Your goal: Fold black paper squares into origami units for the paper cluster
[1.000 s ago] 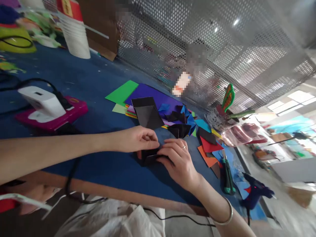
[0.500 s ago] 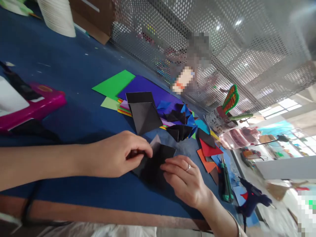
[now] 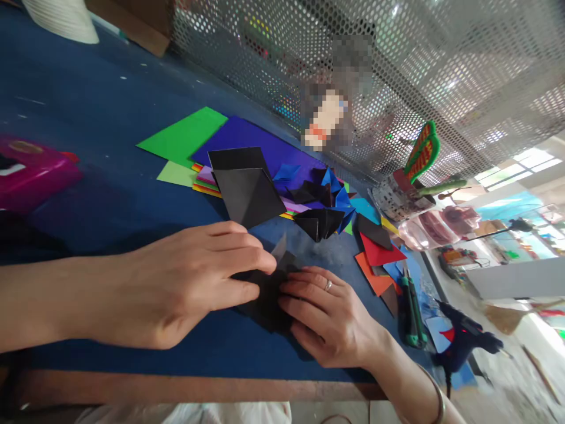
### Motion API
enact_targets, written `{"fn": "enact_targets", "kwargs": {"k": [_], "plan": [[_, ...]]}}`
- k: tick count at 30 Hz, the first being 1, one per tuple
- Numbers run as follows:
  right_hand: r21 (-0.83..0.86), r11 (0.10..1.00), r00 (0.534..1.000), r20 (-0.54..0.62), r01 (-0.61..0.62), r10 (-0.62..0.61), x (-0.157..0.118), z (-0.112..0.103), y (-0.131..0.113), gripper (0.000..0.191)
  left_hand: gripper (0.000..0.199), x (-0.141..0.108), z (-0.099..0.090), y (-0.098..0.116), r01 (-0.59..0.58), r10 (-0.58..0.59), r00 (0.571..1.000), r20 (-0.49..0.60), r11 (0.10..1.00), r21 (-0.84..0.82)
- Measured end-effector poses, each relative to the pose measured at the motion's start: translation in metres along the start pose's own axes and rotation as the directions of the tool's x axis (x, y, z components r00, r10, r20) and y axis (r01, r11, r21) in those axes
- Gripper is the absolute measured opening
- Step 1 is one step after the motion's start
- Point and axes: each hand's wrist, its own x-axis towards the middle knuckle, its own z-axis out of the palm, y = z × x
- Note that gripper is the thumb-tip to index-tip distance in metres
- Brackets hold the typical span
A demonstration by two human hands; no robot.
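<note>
1. Black paper (image 3: 267,303) lies on the blue counter (image 3: 110,141) between your hands, nearer the front edge than the folded black piece (image 3: 245,191).
2. Left hand (image 3: 180,288): thumb and index tips are apart at the paper; can't tell if any edge is clamped between them.
3. Right hand (image 3: 335,318): fingers sit side by side over the paper's right part; thumb side unclear, can't tell if it's pinched.
4. Step in hand: looks like folding or flattening a crease. Pale corner (image 3: 279,248) pokes up just beside your left fingers.
5. Next move probably calls for your right hand bracing while the left lines up edges, then presses. Dark layers, so alignment is hard to judge.
6. Glue gun (image 3: 468,333): off to the right, untouched.
</note>
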Motion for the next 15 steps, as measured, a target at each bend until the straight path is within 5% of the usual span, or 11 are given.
{"fn": "enact_targets", "kwargs": {"k": [4, 10, 15], "plan": [[-0.015, 1.000, 1.000, -0.014, 0.009, -0.010, 0.002, 0.001, -0.002, 0.021, 0.064, 0.001, -0.001, -0.003, -0.091, 0.102, 0.991, 0.081, 0.987, -0.135], [-0.004, 1.000, 0.998, -0.057, 0.016, -0.016, 0.005, 0.002, -0.003, 0.025, 0.064, -0.002, 0.005, -0.010, -0.171, 0.176, 0.980, 0.093, 0.983, -0.068], [0.071, 0.996, 0.998, -0.049, -0.046, 0.049, 0.003, 0.002, -0.001, 0.028, 0.065, -0.001, 0.006, -0.003, -0.094, 0.117, 0.984, 0.133, 0.982, -0.164]]}}
